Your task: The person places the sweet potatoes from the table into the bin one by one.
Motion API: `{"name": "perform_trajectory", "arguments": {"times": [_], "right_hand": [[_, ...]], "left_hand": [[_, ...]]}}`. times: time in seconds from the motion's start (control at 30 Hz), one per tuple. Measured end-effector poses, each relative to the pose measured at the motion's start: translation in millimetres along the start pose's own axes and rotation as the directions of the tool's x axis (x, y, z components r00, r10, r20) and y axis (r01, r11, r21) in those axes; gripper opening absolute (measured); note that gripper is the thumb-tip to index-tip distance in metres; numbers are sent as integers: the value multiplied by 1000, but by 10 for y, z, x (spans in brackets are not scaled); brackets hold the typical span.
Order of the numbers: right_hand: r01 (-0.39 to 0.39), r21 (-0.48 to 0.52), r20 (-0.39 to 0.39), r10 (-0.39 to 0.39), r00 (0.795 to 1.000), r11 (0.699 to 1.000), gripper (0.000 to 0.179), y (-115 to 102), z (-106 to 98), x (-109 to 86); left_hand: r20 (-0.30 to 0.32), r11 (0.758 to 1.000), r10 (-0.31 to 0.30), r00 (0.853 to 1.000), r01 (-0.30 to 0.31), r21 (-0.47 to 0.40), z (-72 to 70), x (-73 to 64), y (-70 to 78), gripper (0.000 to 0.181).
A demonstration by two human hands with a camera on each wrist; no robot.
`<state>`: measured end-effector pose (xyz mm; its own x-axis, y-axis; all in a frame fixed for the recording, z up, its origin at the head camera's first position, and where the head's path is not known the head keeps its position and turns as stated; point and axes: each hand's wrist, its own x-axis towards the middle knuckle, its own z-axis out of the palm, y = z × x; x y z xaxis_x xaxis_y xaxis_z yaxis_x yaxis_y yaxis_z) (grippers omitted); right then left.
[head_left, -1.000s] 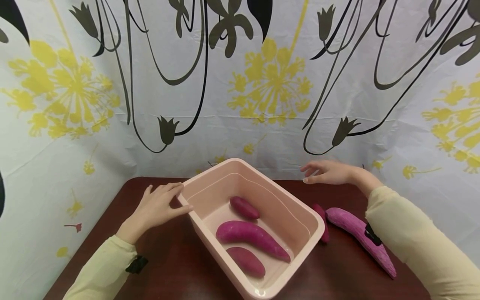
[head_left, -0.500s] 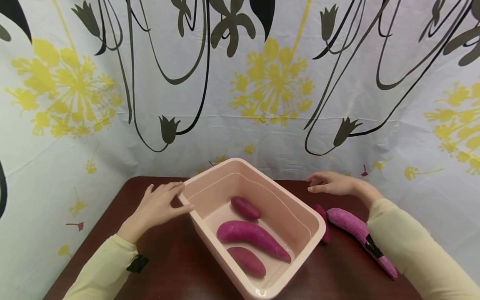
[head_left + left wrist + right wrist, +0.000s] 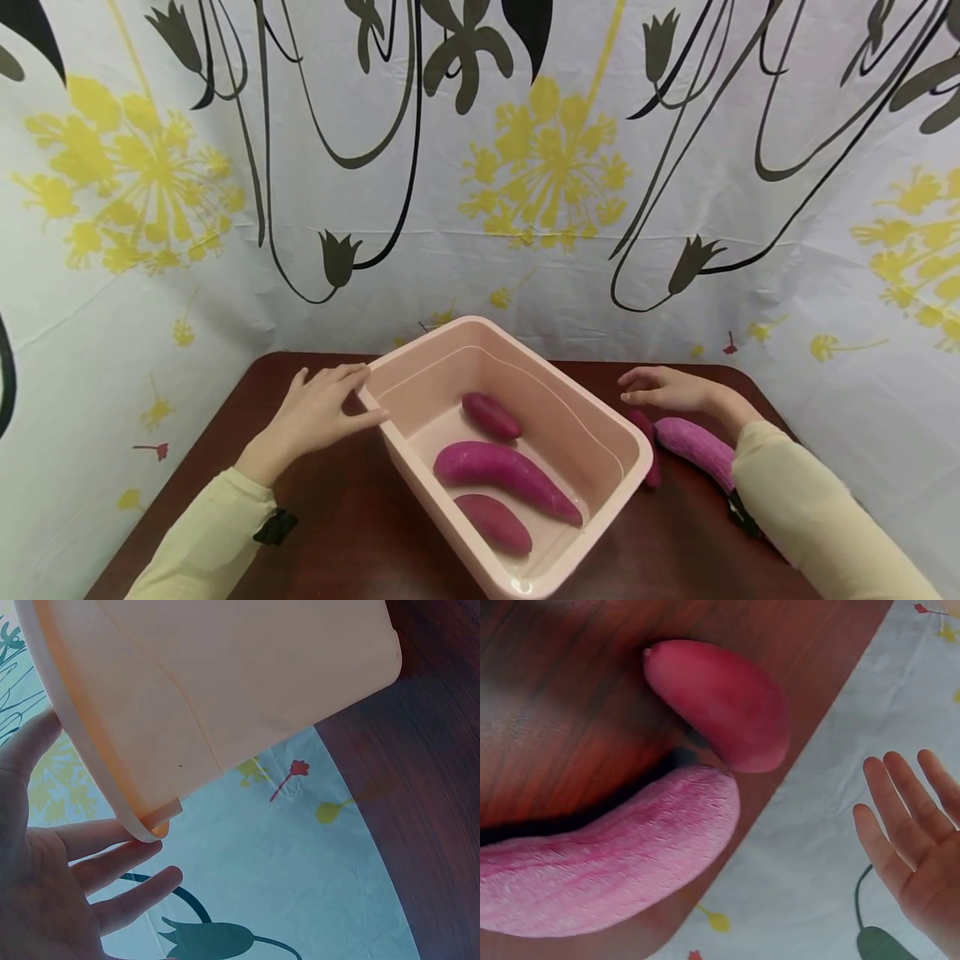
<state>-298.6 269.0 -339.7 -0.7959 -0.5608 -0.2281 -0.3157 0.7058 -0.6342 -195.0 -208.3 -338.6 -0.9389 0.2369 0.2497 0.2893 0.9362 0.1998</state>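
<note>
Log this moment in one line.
left hand: touching pink bin at rim | right hand: empty | on table: reddish vegetable, pink vegetable | in bin: three vegetables

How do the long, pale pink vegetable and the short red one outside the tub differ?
The long, pale pink vegetable has a wrinkled surface; the short red vegetable looks smooth. The pink one is longer; the red one stubbier and darker. Both lie on the brown table.
</note>
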Motion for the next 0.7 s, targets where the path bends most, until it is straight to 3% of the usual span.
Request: {"name": "perform_trajectory", "arguments": {"times": [0.23, 0.7], "right_hand": [[-57, 99, -3, 57, 998, 993, 46, 191, 88, 11], [-105, -23, -64, 104, 993, 994, 49, 441, 194, 7]], "left_hand": [[-5, 1000, 13, 1000, -12, 9, -5, 3, -3, 81], [-5, 1000, 10, 1000, -10, 8, -3, 3, -15, 81]]}}
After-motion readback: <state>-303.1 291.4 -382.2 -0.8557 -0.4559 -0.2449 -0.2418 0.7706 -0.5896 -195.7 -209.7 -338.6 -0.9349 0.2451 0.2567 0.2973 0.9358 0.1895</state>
